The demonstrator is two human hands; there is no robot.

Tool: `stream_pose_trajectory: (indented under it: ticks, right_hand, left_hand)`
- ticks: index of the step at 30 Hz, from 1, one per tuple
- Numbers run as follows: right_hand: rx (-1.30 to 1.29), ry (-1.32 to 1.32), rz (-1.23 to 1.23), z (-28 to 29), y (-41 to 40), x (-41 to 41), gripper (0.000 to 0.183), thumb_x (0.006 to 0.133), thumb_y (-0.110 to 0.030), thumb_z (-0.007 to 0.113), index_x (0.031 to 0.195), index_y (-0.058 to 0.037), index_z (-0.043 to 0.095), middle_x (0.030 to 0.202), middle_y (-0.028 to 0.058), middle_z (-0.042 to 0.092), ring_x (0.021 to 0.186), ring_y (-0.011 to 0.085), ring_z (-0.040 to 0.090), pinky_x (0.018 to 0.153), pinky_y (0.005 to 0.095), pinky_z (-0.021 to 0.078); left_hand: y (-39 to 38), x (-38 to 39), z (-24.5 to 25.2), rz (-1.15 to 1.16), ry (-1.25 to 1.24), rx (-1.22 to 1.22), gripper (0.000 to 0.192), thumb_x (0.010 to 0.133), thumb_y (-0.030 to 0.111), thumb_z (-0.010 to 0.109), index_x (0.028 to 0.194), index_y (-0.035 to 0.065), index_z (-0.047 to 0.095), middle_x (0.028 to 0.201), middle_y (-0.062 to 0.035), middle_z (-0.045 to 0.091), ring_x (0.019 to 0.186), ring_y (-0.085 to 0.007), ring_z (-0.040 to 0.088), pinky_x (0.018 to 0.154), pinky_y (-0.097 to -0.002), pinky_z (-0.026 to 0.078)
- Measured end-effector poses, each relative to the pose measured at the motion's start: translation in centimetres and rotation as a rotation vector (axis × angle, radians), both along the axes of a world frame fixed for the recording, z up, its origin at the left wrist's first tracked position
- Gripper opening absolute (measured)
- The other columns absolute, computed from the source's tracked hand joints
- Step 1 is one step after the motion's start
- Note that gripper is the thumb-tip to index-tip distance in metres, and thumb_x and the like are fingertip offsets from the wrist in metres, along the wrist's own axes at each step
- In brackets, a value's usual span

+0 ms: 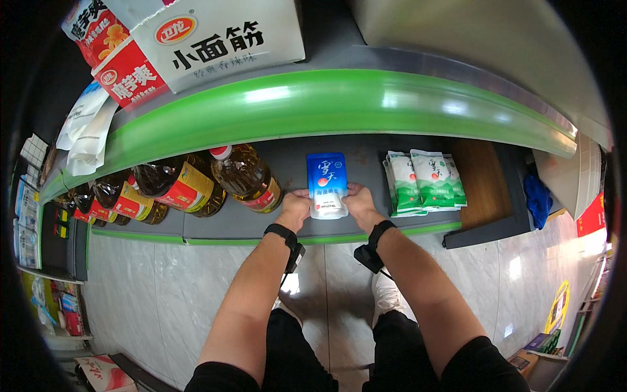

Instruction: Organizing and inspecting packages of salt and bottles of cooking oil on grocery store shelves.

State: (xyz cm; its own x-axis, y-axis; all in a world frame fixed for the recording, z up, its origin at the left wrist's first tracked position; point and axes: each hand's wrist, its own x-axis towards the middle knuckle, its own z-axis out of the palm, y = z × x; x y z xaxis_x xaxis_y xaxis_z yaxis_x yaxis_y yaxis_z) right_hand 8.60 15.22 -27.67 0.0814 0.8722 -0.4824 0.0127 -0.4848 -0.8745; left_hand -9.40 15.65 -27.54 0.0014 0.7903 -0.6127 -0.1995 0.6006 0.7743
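Observation:
A blue and white salt pouch [327,183] lies flat on the grey lower shelf [294,230], its top pointing away from me. My left hand [296,209] grips its lower left edge between thumb and fingers. On the opposite edge, my right hand [361,203] pinches the pouch in the same way. Both wrists wear black straps with small devices. To the right of the pouch lie several green and white pouches [433,181], partly stacked on each other. To the left, a large bottle of brown oil [247,179] with a red cap leans on the shelf.
More large oil bottles [181,186] line the shelf's left part. A green-edged upper shelf [313,105] overhangs it, bearing snack cartons [225,44] and a white packet [88,127]. Right of the green pouches are a brown wooden panel [482,186] and a blue cloth [537,201].

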Motion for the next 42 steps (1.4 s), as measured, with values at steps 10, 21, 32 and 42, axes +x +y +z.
stream_pose_trajectory:
  ticks: [10,21,32,42]
  right_hand:
    - [0.166,-0.364,0.127,2.2,-0.8,1.6,0.045,0.076,-0.003,0.067,0.118,0.0090,0.055,0.116,0.0173,0.062,0.107,0.0244,0.061,0.090,0.0311,0.0491]
    - [0.225,0.104,0.296,23.9,-10.1,-0.9,0.017,0.094,-0.011,0.052,0.103,0.0011,0.060,0.092,0.0082,0.066,0.081,0.0145,0.064,0.072,0.0270,0.0523]
    - [0.528,0.248,0.622,41.4,-20.1,-6.6,0.021,0.099,-0.019,0.051,0.101,-0.0007,0.063,0.092,0.0063,0.068,0.082,0.0112,0.064,0.074,0.0245,0.0512]
    - [0.483,0.493,0.490,35.9,-23.3,-9.6,0.024,0.100,-0.022,0.051,0.103,-0.0001,0.061,0.090,0.0081,0.068,0.081,0.0129,0.063,0.075,0.0256,0.0509]
  left_hand:
    - [-1.9,-1.6,3.7,-0.127,0.362,0.094,0.023,0.086,0.003,0.060,0.110,-0.0005,0.060,0.101,-0.0100,0.063,0.090,-0.0182,0.062,0.077,-0.0316,0.053]
    - [-12.9,-8.5,27.1,-0.490,0.214,0.454,0.016,0.096,0.016,0.056,0.102,0.0035,0.061,0.100,-0.0048,0.065,0.091,-0.0140,0.063,0.081,-0.0290,0.052]
    - [-16.1,-17.8,47.0,0.056,0.562,0.775,0.022,0.096,0.024,0.055,0.093,0.0033,0.061,0.087,-0.0026,0.065,0.071,-0.0083,0.061,0.063,-0.0235,0.050]
    - [-6.5,-20.0,43.2,0.156,1.237,0.599,0.061,0.077,0.047,0.072,0.089,-0.0124,0.066,0.095,-0.0324,0.065,0.095,-0.0428,0.064,0.082,-0.0447,0.051]
